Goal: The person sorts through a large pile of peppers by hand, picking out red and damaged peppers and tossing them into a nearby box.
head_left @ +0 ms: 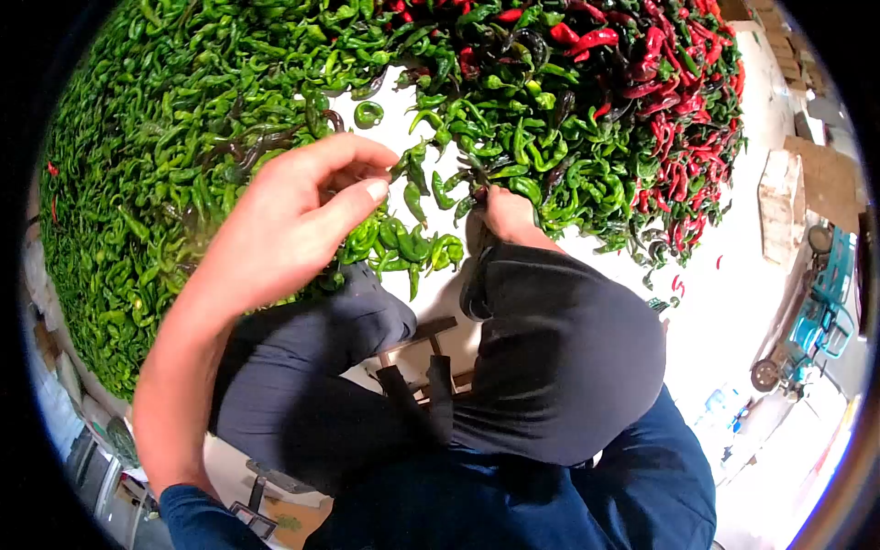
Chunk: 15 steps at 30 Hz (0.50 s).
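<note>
My left hand (298,206) hovers over the green peppers left of the bare strip of floor. Its fingers are bent, and a gap separates thumb from forefinger; I see nothing held between them. Just past the fingertips lies a green pepper (415,174). My right hand (509,214) reaches down past my right knee to the edge of the pile of green peppers (527,142). Its fingers are closed low among dark and green peppers, and what they grip is partly hidden. A small cluster of green peppers (403,246) lies between my hands, near my left foot.
A large heap of green peppers (137,183) spreads on the left. Red peppers (678,137) cover the right side of the pile. My knees frame a low wooden piece (417,344). At far right stand a wooden crate (781,206) and a teal wheeled machine (820,302).
</note>
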Tool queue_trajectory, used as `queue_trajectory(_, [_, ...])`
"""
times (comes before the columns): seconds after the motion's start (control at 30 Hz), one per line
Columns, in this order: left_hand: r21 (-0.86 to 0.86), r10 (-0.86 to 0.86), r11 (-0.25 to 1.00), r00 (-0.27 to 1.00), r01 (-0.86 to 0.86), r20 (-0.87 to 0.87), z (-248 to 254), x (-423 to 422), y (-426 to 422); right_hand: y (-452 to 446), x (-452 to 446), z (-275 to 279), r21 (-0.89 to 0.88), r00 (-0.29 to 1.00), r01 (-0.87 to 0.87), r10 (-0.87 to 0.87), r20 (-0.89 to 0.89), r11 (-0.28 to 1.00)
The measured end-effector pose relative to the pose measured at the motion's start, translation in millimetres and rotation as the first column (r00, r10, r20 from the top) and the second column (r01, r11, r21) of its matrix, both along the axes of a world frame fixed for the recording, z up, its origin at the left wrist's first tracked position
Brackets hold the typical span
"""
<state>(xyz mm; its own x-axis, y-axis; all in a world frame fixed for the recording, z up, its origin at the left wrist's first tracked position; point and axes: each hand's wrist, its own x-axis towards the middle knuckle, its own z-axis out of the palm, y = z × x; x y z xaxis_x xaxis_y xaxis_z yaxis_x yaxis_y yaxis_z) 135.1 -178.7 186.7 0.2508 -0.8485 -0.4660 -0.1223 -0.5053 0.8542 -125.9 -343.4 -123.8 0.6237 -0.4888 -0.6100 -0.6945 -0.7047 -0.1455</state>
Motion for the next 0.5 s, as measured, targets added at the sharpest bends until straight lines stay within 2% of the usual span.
queue_trajectory(0.03, [0.092,-0.073,0.993,0.997,0.072,0.009,-22.1,5.3,-9.0,3.6,0.1,-16.8,-0.075,0.998,-0.049,0.052,0.026,0.996])
queue_trajectory(0.1, [0.216,-0.187,0.965,0.969,0.151,0.159,-72.7,12.5,-19.9,8.9,3.7,-33.0,-0.071,0.999,0.026,-0.023,0.046,0.997])
queue_trajectory(0.17, [0.213,-0.245,0.96,0.912,0.181,0.328,-138.3,14.5,-19.0,-1.3,4.5,-12.1,0.125,0.997,0.035,-0.043,0.065,0.992])
queue_trajectory(0.2, [0.26,-0.294,0.943,0.884,0.207,0.363,-175.9,14.9,-16.2,-5.4,5.1,4.4,0.169,0.992,0.064,-0.082,0.101,0.983])
queue_trajectory(0.23, [0.305,-0.343,0.924,0.853,0.23,0.394,-208.3,11.3,-14.0,-12.2,-1.6,5.4,0.274,0.976,0.147,-0.185,0.116,0.95])
queue_trajectory(0.3, [0.529,-0.391,0.825,0.876,0.198,0.283,-247.1,-11.8,-22.2,-23.0,-19.6,9.9,0.424,0.924,0.211,-0.321,0.209,0.881])
queue_trajectory(0.33, [0.612,-0.251,0.776,0.964,0.149,0.083,-260.8,-26.5,-26.1,-22.3,-27.8,7.4,0.421,0.867,0.289,-0.422,0.266,0.86])
queue_trajectory(0.37, [0.694,-0.07,0.709,0.992,0.121,-0.102,-272.1,-42.8,-29.7,-22.3,-34.9,6.2,0.465,0.829,0.36,-0.506,0.239,0.809])
queue_trajectory(0.43, [0.564,-0.135,0.822,0.934,-0.081,0.332,-315.4,-75.9,-25.7,-21.9,-40.3,11.2,0.543,0.731,0.484,-0.658,0.18,0.686])
queue_trajectory(0.47, [0.524,-0.027,0.833,0.935,-0.175,0.355,-320.7,-83.6,-29.0,-15.0,-45.8,0.2,0.607,0.624,0.554,-0.767,0.15,0.57])
queue_trajectory(0.5, [0.518,0.005,0.824,0.918,-0.229,0.397,-327.9,-88.2,-29.0,-12.5,-40.9,14.9,0.62,0.624,0.576,-0.776,0.086,0.532])
